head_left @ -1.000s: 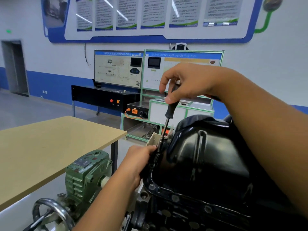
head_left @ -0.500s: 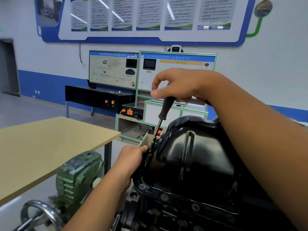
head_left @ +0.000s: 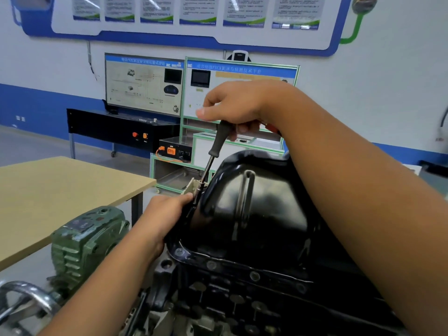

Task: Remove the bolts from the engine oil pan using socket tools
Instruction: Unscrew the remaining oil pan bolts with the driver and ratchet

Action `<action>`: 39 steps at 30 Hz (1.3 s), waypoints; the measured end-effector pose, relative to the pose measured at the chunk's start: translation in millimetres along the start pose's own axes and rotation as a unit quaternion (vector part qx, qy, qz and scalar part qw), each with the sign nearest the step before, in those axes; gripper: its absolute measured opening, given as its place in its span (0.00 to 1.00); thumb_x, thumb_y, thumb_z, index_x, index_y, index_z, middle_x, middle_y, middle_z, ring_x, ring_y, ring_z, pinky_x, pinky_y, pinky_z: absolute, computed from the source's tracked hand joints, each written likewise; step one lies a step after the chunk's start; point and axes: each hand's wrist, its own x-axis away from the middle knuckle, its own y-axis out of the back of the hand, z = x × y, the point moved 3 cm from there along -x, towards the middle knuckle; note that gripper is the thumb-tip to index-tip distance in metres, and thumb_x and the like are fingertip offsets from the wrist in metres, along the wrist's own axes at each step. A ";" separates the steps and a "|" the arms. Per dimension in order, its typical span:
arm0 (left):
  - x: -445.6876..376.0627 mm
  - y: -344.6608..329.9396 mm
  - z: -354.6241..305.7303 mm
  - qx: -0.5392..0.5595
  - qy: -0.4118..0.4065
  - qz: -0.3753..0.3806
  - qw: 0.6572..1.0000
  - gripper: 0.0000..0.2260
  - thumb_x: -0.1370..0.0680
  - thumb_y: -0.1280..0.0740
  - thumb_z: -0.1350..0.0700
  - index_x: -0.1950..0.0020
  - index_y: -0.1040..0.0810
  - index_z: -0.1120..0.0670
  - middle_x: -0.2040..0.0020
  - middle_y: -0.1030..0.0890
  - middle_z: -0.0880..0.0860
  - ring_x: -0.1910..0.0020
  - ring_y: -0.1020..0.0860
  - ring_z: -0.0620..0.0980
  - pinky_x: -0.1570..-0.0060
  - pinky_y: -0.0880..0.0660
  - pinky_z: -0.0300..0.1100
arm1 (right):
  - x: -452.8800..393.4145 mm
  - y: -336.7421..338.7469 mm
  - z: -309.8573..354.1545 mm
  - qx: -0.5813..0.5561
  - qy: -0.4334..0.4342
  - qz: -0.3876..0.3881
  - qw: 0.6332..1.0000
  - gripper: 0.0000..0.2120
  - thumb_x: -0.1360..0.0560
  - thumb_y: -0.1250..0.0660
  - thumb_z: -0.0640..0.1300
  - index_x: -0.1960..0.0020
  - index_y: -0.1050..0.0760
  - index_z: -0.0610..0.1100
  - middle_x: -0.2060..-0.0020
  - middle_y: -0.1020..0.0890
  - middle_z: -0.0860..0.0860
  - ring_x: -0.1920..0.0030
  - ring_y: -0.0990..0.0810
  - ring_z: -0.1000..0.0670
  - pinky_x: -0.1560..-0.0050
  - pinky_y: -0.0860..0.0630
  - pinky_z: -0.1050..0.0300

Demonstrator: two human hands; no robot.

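Observation:
A glossy black engine oil pan point(head_left: 257, 212) sits upside up on the engine block, its flange point(head_left: 232, 265) facing me with several bolt holes. A socket driver point(head_left: 214, 151) with a black handle and a thin steel shaft slants down to the pan's far left edge. My right hand point(head_left: 237, 105) grips the top of the handle from above. My left hand point(head_left: 167, 214) is closed around the lower shaft and socket at the pan's left rim. The socket tip and the bolt under it are hidden by my fingers.
A green gearbox point(head_left: 84, 238) with a chrome handwheel point(head_left: 26, 301) stands at lower left. A tan table point(head_left: 60, 190) lies to the left. Training panels point(head_left: 145, 86) and a black cabinet point(head_left: 109, 127) stand against the far wall.
The view has shifted slightly. My right hand has turned on the driver handle, fingers repositioned; my left hand stays at the lower shaft by the pan's rim.

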 end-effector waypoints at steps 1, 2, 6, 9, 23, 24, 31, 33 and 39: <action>0.2 -0.4 -0.1 0.002 -0.002 0.002 1.000 0.15 0.22 0.27 0.51 0.52 0.15 0.64 0.57 0.13 0.62 0.57 0.14 0.63 0.45 0.19 0.62 | 0.1 -0.5 -2.1 0.018 -0.021 0.010 1.000 0.18 0.19 0.37 0.61 0.44 0.24 0.47 0.66 0.15 0.43 0.72 0.26 0.48 0.74 0.29 0.59; 0.4 -0.5 -0.5 0.001 -0.005 0.002 1.000 0.15 0.22 0.28 0.51 0.52 0.15 0.64 0.57 0.13 0.62 0.57 0.14 0.63 0.45 0.19 0.62 | -0.1 0.2 -4.2 0.019 -0.028 0.012 0.999 0.16 0.19 0.36 0.60 0.45 0.24 0.47 0.69 0.16 0.46 0.72 0.26 0.48 0.75 0.30 0.60; 0.3 0.6 -1.0 -0.004 -0.017 0.000 1.000 0.15 0.21 0.28 0.51 0.53 0.15 0.64 0.58 0.14 0.62 0.57 0.14 0.63 0.46 0.19 0.60 | -0.5 4.7 -4.9 -0.081 0.024 -0.009 0.996 0.16 0.28 0.20 0.46 0.45 0.23 0.48 0.74 0.19 0.50 0.74 0.26 0.50 0.76 0.31 0.59; -0.3 1.2 -0.7 -0.015 -0.020 -0.002 1.000 0.14 0.21 0.29 0.51 0.56 0.16 0.62 0.58 0.14 0.62 0.62 0.15 0.59 0.53 0.19 0.53 | 2.0 4.5 1.3 -0.130 0.070 -0.008 0.989 0.21 0.34 0.17 0.41 0.46 0.22 0.44 0.67 0.23 0.42 0.69 0.29 0.47 0.73 0.31 0.56; -2.7 2.3 1.3 -0.006 0.000 -0.003 1.000 0.11 0.21 0.30 0.54 0.52 0.15 0.62 0.60 0.13 0.60 0.62 0.14 0.59 0.63 0.18 0.48 | -0.8 6.2 -4.5 -0.188 0.063 -0.015 0.980 0.19 0.32 0.18 0.44 0.46 0.21 0.39 0.69 0.19 0.45 0.70 0.20 0.49 0.67 0.18 0.54; -3.1 2.3 1.7 -0.004 0.000 -0.001 1.000 0.11 0.21 0.30 0.54 0.52 0.15 0.62 0.60 0.13 0.60 0.63 0.14 0.59 0.64 0.20 0.46 | 0.0 7.0 -5.2 -0.218 0.071 0.001 0.973 0.20 0.33 0.18 0.40 0.46 0.21 0.37 0.69 0.19 0.45 0.70 0.19 0.47 0.66 0.17 0.52; -3.2 3.3 2.4 -0.001 0.001 -0.002 1.000 0.12 0.20 0.31 0.54 0.52 0.15 0.62 0.61 0.14 0.60 0.66 0.15 0.56 0.68 0.22 0.42 | 6.8 12.4 -5.4 -0.210 0.102 0.047 0.971 0.15 0.29 0.25 0.30 0.45 0.19 0.40 0.56 0.17 0.32 0.66 0.15 0.44 0.62 0.15 0.48; -2.4 3.7 1.8 0.000 0.001 -0.001 1.000 0.12 0.20 0.31 0.54 0.52 0.15 0.63 0.61 0.14 0.60 0.66 0.15 0.57 0.68 0.22 0.42 | 6.0 12.1 -5.6 -0.189 0.108 0.062 0.974 0.17 0.26 0.26 0.31 0.42 0.19 0.46 0.58 0.17 0.38 0.69 0.19 0.47 0.68 0.19 0.53; 0.2 2.1 -0.9 -0.024 -0.010 0.002 1.000 0.15 0.20 0.31 0.53 0.48 0.17 0.67 0.55 0.14 0.65 0.63 0.16 0.58 0.54 0.17 0.58 | -5.9 3.3 -11.0 -0.003 -0.020 0.021 1.000 0.13 0.19 0.34 0.59 0.48 0.22 0.49 0.66 0.18 0.45 0.67 0.26 0.45 0.67 0.29 0.52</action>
